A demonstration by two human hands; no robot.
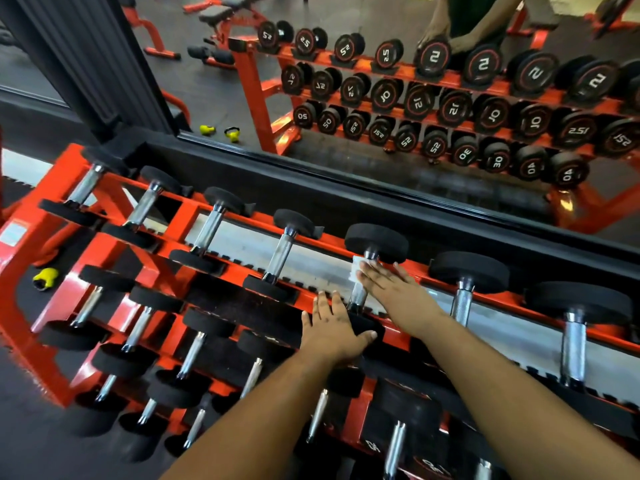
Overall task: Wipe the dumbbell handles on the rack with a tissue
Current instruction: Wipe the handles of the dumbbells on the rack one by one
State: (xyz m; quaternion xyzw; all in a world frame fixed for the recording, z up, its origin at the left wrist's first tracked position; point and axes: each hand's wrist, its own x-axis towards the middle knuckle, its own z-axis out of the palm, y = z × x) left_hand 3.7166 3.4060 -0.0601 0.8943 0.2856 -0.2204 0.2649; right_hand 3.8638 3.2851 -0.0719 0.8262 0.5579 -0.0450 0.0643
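We see a red dumbbell rack (34,299) with several tiers, standing against a mirror (346,81). Top tier holds a row of dumbbells with black heads and chrome handles, lying across the rails.

Right hand (388,285) lies flat, fingers straight and together, over the handle (357,296) of the fifth dumbbell (376,242) from the left on the top tier. A white tissue (356,270) sits under the fingertips, pressed against the upper end of that handle, just below the far head. Only a small edge of tissue shows.

Left hand (334,329) rests on the near head of the same dumbbell, fingers spread and mostly straight, thumb on the right edge of the head. It holds nothing that we can see.

Lower tiers carry more dumbbells, handles pointing toward us. Mirror reflects the rack with numbered heads, and the person's hands at the top. Two yellow kettlebells (221,131) show in the mirror at the floor. Another yellow item (45,278) lies on the floor behind the rack's left end.
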